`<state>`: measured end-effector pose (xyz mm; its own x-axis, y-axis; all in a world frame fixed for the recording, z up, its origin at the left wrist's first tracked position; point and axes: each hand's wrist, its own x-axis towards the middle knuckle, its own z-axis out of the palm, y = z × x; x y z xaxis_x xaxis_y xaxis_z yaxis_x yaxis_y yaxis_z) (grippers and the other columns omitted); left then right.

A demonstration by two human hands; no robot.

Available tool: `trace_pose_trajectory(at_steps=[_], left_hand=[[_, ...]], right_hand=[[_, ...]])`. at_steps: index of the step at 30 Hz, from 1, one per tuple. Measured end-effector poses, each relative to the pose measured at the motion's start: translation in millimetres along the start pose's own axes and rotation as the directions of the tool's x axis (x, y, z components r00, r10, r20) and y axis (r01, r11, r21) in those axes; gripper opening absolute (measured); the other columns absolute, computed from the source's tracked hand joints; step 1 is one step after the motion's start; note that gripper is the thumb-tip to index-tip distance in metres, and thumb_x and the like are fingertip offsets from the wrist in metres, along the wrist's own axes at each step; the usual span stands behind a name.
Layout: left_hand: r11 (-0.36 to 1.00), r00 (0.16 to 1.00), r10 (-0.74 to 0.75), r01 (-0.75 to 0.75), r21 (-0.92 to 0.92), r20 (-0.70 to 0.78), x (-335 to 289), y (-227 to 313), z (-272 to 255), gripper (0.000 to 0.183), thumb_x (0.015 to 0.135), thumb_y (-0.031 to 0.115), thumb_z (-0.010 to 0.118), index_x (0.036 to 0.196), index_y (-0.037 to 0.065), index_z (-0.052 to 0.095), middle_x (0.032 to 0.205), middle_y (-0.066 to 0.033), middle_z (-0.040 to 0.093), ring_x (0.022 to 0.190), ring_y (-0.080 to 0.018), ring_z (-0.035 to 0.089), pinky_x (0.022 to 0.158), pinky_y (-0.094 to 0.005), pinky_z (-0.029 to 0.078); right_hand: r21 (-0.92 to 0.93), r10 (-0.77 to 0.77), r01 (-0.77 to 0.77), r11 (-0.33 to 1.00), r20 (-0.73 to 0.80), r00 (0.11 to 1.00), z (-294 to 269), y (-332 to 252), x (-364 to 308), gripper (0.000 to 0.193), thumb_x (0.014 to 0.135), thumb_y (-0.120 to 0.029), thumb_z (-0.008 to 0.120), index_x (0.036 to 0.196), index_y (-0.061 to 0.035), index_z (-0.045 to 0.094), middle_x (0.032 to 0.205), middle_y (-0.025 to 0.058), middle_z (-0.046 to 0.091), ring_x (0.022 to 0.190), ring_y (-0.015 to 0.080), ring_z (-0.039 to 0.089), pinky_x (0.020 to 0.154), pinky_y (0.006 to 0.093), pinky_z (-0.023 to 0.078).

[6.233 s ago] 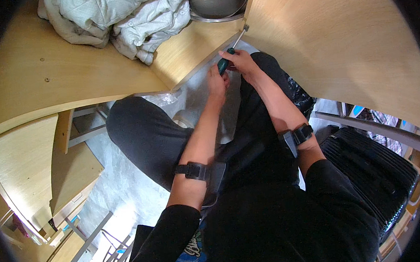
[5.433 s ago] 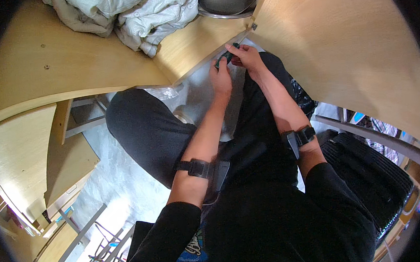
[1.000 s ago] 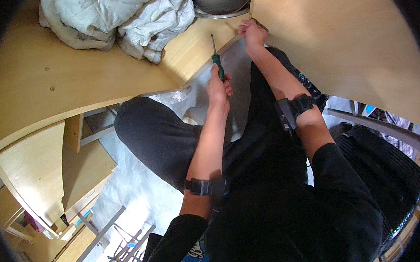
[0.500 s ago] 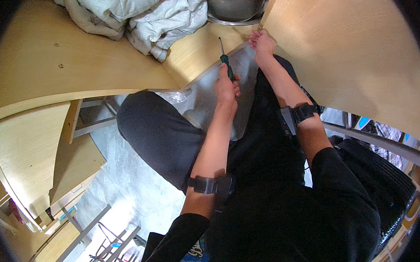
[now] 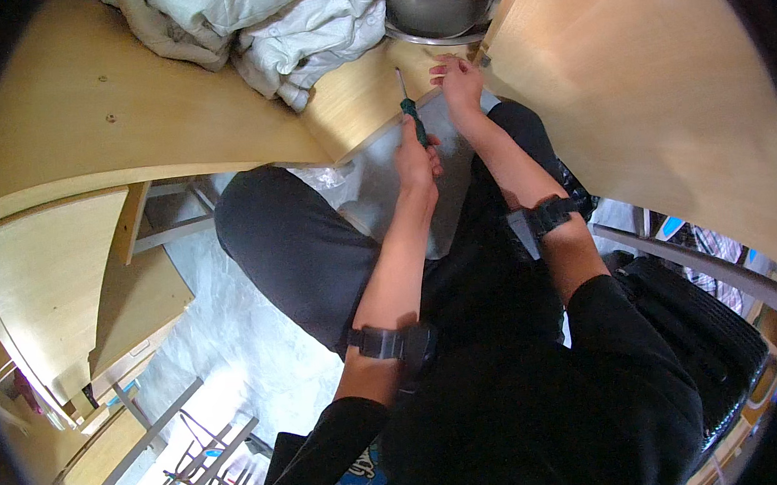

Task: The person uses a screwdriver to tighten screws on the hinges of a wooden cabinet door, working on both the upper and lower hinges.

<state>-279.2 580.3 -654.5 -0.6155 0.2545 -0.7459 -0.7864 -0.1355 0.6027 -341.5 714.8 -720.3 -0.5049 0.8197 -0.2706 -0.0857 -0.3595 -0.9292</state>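
Note:
My left hand (image 5: 416, 161) is wrapped round the dark green handle of a screwdriver (image 5: 412, 119), whose thin metal shaft points up and away over the cabinet's bottom board. Just right of its tip, my right hand (image 5: 459, 84) hovers with fingers loosely bent and apart; nothing shows clearly in them. Beyond that hand, a small metal hinge piece (image 5: 483, 57) sits at the lower corner where the wooden door (image 5: 639, 90) meets the cabinet (image 5: 361, 100).
A crumpled white quilt (image 5: 302, 32) and a round metal pot (image 5: 442, 3) lie inside the cabinet. Another wooden panel (image 5: 155, 124) stands at the left. To the right are a metal bar (image 5: 705, 265) and a black ribbed case (image 5: 701, 338).
My right hand has moved left, away from the hinge corner towards the screwdriver's tip, uncovering the hinge piece. The screwdriver has tilted slightly left in my left hand.

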Motion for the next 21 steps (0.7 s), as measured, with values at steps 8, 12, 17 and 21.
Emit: trace_pose_trajectory(at_steps=[8, 12, 17, 21], left_hand=[[0.835, 0.956, 0.211, -0.067, -0.546, 0.205, 12.8, 17.6, -10.0, 0.047, 0.089, 0.054, 0.043, 0.079, 0.009, 0.052, 0.064, 0.0004, 0.047, 0.062, -0.0129, 0.046, 0.056, -0.0262, 0.038], [0.795, 0.947, 0.208, -0.018, -0.607, 0.245, 11.9, 15.8, -9.6, 0.045, 0.091, 0.05, 0.042, 0.084, 0.008, 0.054, 0.076, -0.0032, 0.055, 0.074, -0.0171, 0.053, 0.069, -0.0297, 0.044], [0.819, 0.952, 0.129, 0.054, -0.571, 0.276, 14.1, 9.2, -5.3, 0.045, 0.091, 0.05, 0.044, 0.084, 0.007, 0.054, 0.075, -0.0036, 0.056, 0.069, -0.0154, 0.053, 0.065, -0.0281, 0.045], [0.874, 0.961, 0.131, 0.004, -0.485, 0.244, 8.2, 10.9, 4.6, 0.045, 0.091, 0.049, 0.045, 0.082, 0.006, 0.053, 0.069, -0.0027, 0.054, 0.063, -0.0145, 0.051, 0.06, -0.0273, 0.043]], right_hand=[[-0.433, -0.022, 0.483, 0.761, 0.727, 0.686, -13.7, -73.5, -91.3, 0.024, 0.085, -0.022, 0.049, 0.087, -0.0004, 0.06, 0.068, 0.018, 0.059, 0.067, 0.0353, 0.059, 0.061, 0.0424, 0.044], [-0.472, -0.212, 0.804, 0.363, 0.798, 0.564, -28.3, -85.4, -121.9, 0.022, 0.083, -0.021, 0.051, 0.09, -0.0028, 0.06, 0.073, 0.0172, 0.061, 0.067, 0.0353, 0.06, 0.06, 0.0453, 0.046], [-0.55, -0.054, 0.82, 0.16, 0.825, 0.563, -35.4, -85.1, -121.3, 0.021, 0.078, -0.02, 0.054, 0.088, -0.0034, 0.061, 0.068, 0.0161, 0.062, 0.062, 0.0341, 0.061, 0.056, 0.0456, 0.048], [-0.597, -0.028, 0.788, 0.153, 0.794, 0.607, -38.4, -96.5, -121.6, 0.016, 0.076, -0.021, 0.057, 0.08, -0.0059, 0.061, 0.065, 0.0142, 0.061, 0.064, 0.0331, 0.061, 0.058, 0.0444, 0.047]])
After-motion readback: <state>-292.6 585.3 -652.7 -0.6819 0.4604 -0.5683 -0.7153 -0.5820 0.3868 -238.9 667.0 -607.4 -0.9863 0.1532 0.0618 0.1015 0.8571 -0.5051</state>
